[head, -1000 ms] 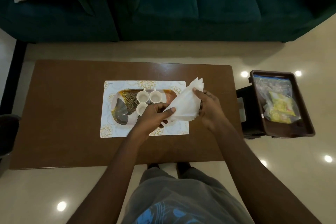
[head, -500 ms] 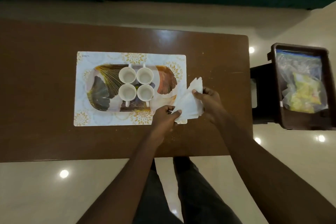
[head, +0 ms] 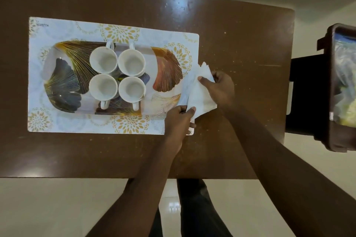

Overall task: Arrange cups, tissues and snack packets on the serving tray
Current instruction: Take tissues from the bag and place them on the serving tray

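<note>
Both hands, left hand [head: 178, 119] and right hand [head: 219, 88], pinch the tissues [head: 200, 94] beside the serving tray [head: 165, 102]. The stack looks soft, light and easily splayed; it is best gripped at opposite corners.

Dim overhead light is glaring off the glossy table [head: 240, 34] and shiny floor [head: 57, 208]; wide-angle distortion is bending the edges, and details are looking slightly soft.

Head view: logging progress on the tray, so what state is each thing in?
cups: four, upright, empty, on tray.
tray: flat on placemat.
tissues: stacked, held at tray's right edge.
left hand: pinches tissues.
right hand: grips tissues.
snack packets: bagged, in brown bin.
</note>
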